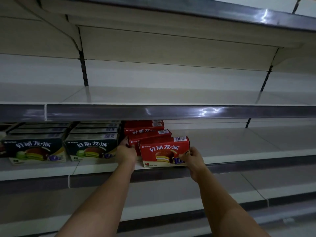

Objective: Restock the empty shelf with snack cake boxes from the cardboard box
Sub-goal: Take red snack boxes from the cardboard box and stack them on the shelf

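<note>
Head camera shows the front red snack cake box (164,152) standing at the front edge of the middle shelf (239,144), turned slightly askew, with more red boxes (145,132) lined up behind it. The right hand (194,159) grips its lower right corner, fingers curled round the end panel. The left hand (125,152) reaches in beside the next red box back, thumb up against its left end; whether its fingers close round that box cannot be told.

The carton looks like thin printed card: probably light, stiff along its edges but easy to dent on the broad face, and a little slick. Holding it by the two short ends, as the right hand does now, seems the safest way to square it up.

To the left stand two rows of dark green boxes (91,147). The upper shelf (153,96) carries nothing in view, and the cardboard box is out of sight.
</note>
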